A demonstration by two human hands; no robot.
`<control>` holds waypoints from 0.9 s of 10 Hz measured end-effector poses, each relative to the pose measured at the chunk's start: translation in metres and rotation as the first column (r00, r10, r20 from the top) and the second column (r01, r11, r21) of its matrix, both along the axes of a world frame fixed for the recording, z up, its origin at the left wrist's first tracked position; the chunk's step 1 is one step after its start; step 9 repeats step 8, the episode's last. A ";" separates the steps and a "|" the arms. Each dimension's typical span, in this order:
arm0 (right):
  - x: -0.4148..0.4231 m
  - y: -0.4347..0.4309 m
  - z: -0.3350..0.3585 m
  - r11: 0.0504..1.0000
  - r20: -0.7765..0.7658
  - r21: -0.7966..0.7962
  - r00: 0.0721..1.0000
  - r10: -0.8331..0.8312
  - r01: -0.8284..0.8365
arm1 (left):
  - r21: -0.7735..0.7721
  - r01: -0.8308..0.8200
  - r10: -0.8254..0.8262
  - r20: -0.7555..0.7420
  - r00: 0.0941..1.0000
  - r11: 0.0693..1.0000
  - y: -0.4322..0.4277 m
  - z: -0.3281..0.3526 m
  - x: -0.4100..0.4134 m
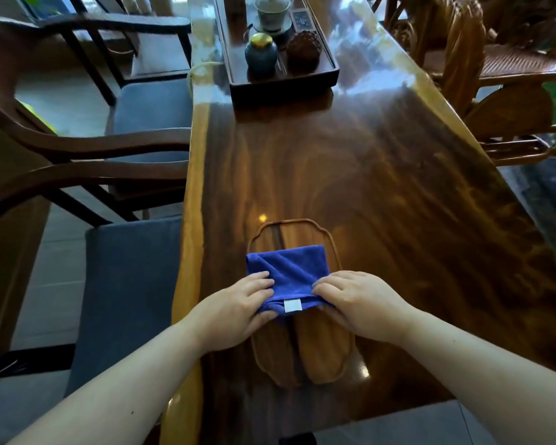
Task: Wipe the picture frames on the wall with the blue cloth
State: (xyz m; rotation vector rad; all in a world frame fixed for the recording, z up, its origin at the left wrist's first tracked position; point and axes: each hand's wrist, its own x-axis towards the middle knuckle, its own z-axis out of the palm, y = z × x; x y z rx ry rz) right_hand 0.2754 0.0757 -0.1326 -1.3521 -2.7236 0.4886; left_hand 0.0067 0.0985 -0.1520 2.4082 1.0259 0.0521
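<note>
The blue cloth (289,271) lies folded on a small wooden tray (321,358) near the front of a long glossy wooden table (382,187). A white label shows on the cloth's near edge. My left hand (235,309) pinches the cloth's near left corner. Its near right edge is gripped by my right hand (357,303). No picture frames or wall are in view.
A dark tea tray (331,72) at the far end holds a blue jar (260,54), a brown ridged pot (303,49) and a lidded cup (273,12). Wooden chairs with blue cushions (132,284) stand to the left. Carved wooden chairs (495,75) stand to the right.
</note>
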 end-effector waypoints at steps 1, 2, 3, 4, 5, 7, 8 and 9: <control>-0.001 -0.008 -0.003 1.000 -0.008 0.006 1.000 0.004 -0.004 | -0.101 0.077 -0.089 -0.117 0.989 0.992 -0.002 0.005 -0.001; -0.004 -0.015 -0.006 0.999 0.027 0.023 0.999 0.026 -0.026 | 0.007 0.172 -0.167 -0.221 0.961 0.985 -0.003 0.004 -0.003; -0.006 -0.019 -0.004 0.999 0.046 -0.018 0.999 0.030 -0.029 | -0.027 0.258 -0.250 -0.368 0.896 0.966 -0.006 0.005 -0.006; -0.004 -0.024 -0.002 0.997 0.041 -0.073 0.999 0.017 -0.014 | -0.095 0.313 -0.321 -0.457 0.830 0.945 -0.012 0.006 -0.006; -0.005 -0.023 -0.002 0.997 0.100 -0.072 0.994 0.045 -0.038 | -0.097 0.331 -0.329 -0.536 0.778 0.939 -0.015 0.009 -0.003; -0.016 0.000 0.021 0.997 0.154 0.056 0.987 0.045 -0.054 | 0.152 0.233 -0.103 -0.584 0.805 0.960 -0.017 0.037 0.000; -0.027 0.015 0.041 0.990 0.195 0.126 0.980 0.042 -0.068 | 0.329 0.132 0.054 -0.500 0.865 0.935 -0.012 0.060 -0.006; -0.027 0.015 0.041 0.990 0.195 0.126 0.980 0.042 -0.068 | 0.329 0.132 0.054 -0.500 0.865 0.935 -0.012 0.060 -0.006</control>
